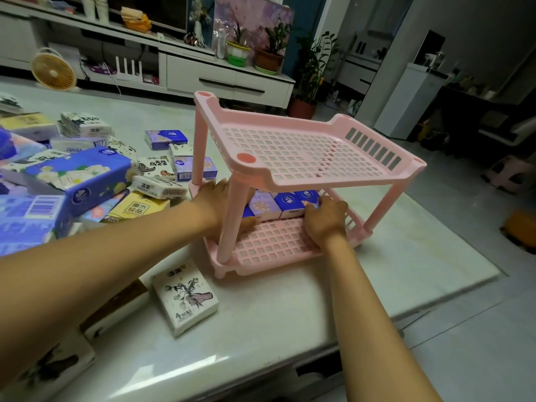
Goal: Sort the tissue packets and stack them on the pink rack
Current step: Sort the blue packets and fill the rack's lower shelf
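Marble table (261,314), pink rack (304,146) — right grip (324,219) pinching blue packet (288,200), left grip (216,198) unclear.

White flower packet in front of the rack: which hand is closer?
Left. The left hand sits beyond the packet at the lower shelf's left end; right hand is farther right, by the blue packets.

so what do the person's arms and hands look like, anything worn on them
Both arms are bare as far as the frame shows, no sleeves. The left hand and right hand wear no gloves; no watch, bracelet or ring is visible. A pink rack post hides part of the left hand.
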